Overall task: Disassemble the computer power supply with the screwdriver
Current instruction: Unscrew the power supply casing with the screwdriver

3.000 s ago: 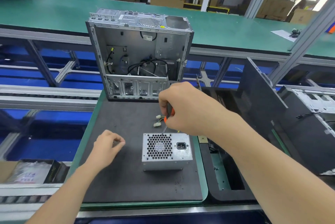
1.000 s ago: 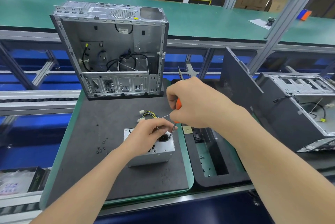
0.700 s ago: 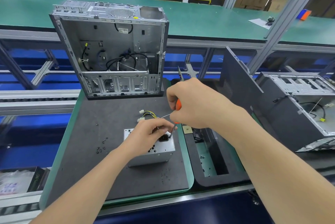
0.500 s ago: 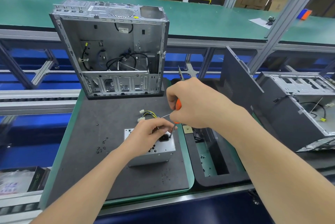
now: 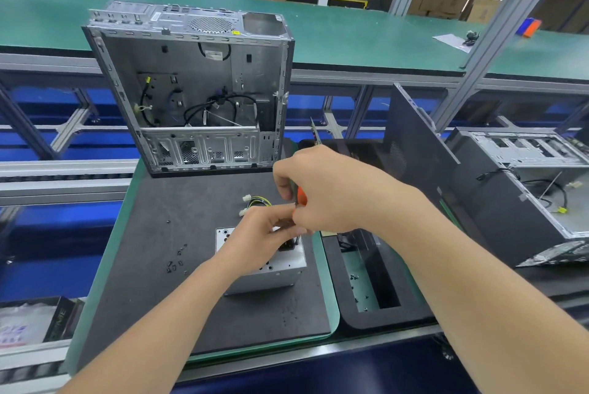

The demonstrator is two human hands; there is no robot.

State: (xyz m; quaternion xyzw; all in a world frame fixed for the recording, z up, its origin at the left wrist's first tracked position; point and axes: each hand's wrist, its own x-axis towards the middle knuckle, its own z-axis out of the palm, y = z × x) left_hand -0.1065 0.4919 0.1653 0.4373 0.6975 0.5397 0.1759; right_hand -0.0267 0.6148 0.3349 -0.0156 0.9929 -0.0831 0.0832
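The grey metal power supply point(image 5: 291, 261) sits on the dark mat point(image 5: 149, 266), its fan face up and its wire bundle with white connectors point(image 5: 255, 202) trailing behind it. My left hand point(image 5: 255, 244) lies over its top face, fingers curled near the screwdriver's shaft. My right hand point(image 5: 328, 193) grips the orange-handled screwdriver point(image 5: 300, 197), held nearly upright. Its tip point(image 5: 298, 240) meets the unit's top face near the right edge, by the power socket. The fan grille is mostly hidden under my left hand.
An opened computer case point(image 5: 194, 91) stands upright at the back of the mat. Several small black screws point(image 5: 177, 261) lie left of the unit, a few more point(image 5: 288, 310) in front. A black tray point(image 5: 373, 285) and another case point(image 5: 522, 183) sit to the right.
Three seconds ago my left hand rested on the mat and the screwdriver was at the unit's back edge. Now my left hand covers the unit and the screwdriver works near its right edge. Over the last second, little has moved.
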